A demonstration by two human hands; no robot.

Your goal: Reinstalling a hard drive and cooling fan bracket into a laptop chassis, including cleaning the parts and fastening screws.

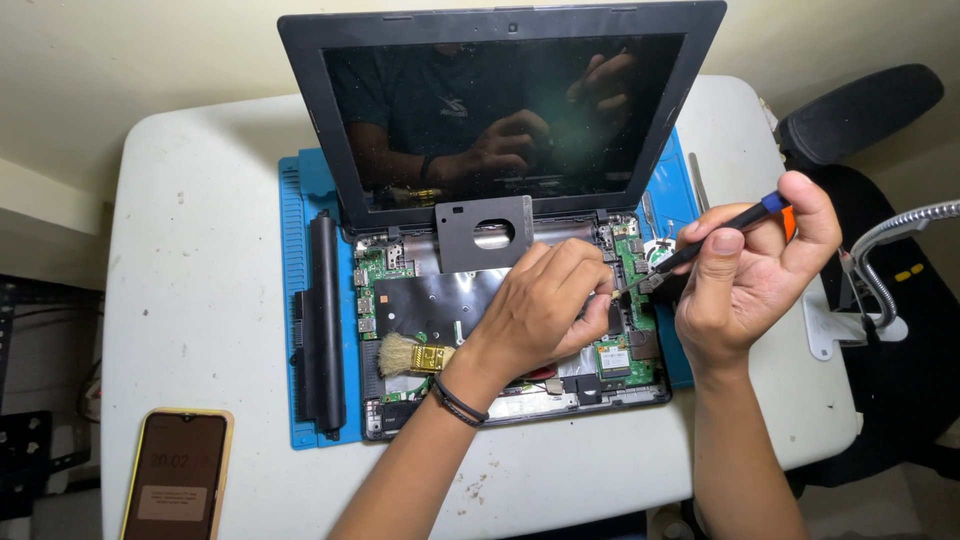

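Note:
A black laptop stands with its lid up and its base uncovered, showing a green circuit board and a dark shield plate. My left hand rests on the open base, fingers curled near the right side of the board. My right hand grips a black screwdriver with a blue and orange end, its tip pointing down-left at the board beside my left fingers. A small brush with a gold ferrule lies on the base under my left wrist.
A blue work mat lies under the laptop on a white table. A long black battery rests on the mat's left. A phone in a yellow case sits front left. A chair and a gooseneck lamp stand right.

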